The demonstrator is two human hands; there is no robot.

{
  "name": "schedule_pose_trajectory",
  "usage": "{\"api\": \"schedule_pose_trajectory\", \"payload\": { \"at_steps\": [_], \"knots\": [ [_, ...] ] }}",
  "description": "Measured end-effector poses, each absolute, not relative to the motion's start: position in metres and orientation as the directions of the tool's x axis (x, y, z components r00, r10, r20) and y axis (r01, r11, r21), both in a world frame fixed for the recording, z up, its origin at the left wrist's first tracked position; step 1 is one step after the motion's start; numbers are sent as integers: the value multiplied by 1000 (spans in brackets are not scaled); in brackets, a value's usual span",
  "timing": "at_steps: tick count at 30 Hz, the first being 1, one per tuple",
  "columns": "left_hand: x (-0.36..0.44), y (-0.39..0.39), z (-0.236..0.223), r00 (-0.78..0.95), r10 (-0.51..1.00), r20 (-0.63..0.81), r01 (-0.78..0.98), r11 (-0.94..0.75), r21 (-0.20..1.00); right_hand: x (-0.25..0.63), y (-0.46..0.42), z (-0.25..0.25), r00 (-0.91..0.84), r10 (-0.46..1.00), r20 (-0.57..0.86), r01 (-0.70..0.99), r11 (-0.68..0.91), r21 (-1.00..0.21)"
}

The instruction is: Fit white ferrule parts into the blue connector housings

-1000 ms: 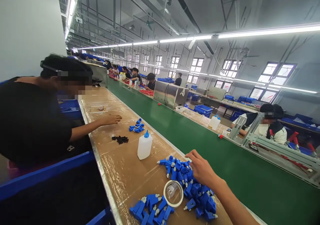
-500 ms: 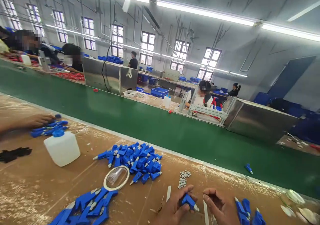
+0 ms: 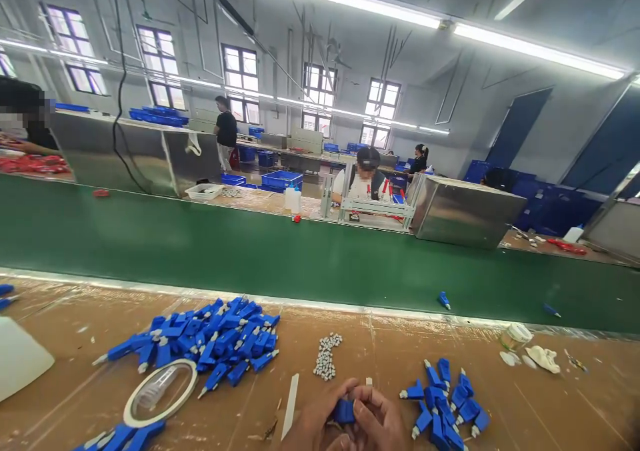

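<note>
At the bottom centre, my left hand is wrapped round a blue plastic part. My right hand closes on the same part from the other side, thumb against it. The fingers hide most of the part, its tip included. Just beyond my hands lies a small heap of grey pellet-like pieces. A large pile of similar blue parts with pale tips is to the left. Another, smaller group of blue parts lies beside my right hand.
A clear disc with a cream rim lies at left, near a white jug. A white strip is left of my hands. Across the bench runs a green belt carrying blue parts; a jar stands at right. A co-worker sits opposite.
My right hand has come in from the right and now meets the blue part in my left hand. The view has swung to the right, and the blue part's pale tip is now hidden.
</note>
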State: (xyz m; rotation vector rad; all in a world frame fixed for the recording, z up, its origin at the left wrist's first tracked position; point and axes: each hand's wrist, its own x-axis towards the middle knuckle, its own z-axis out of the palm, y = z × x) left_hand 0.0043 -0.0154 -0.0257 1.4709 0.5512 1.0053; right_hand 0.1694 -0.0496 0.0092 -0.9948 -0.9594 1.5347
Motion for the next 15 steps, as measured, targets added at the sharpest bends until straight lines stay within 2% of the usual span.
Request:
{"api": "schedule_pose_trajectory", "payload": {
  "at_steps": [2,5,8,11,13,15],
  "knots": [
    [0,-18,-9,526,804,279,-210,-195,958,167,-49,12,-221,945,-241,-420,-315,-851],
    [-5,-22,16,593,768,241,-96,-230,969,164,-52,13,-237,914,-329,-474,-404,-782],
    [-2,-21,29,601,795,80,-98,-26,995,167,-58,18,-193,910,-368,-480,-415,-773],
    [0,-10,25,470,881,-58,-219,180,959,179,-63,24,-92,941,-325,-351,-336,-874],
    [-2,0,16,387,914,-121,-270,238,933,189,-67,26,-30,968,-249,-179,-251,-951],
    [-7,7,5,379,910,-167,-339,305,890,195,-74,23,-71,973,-218,29,-216,-976]
  ]
}}
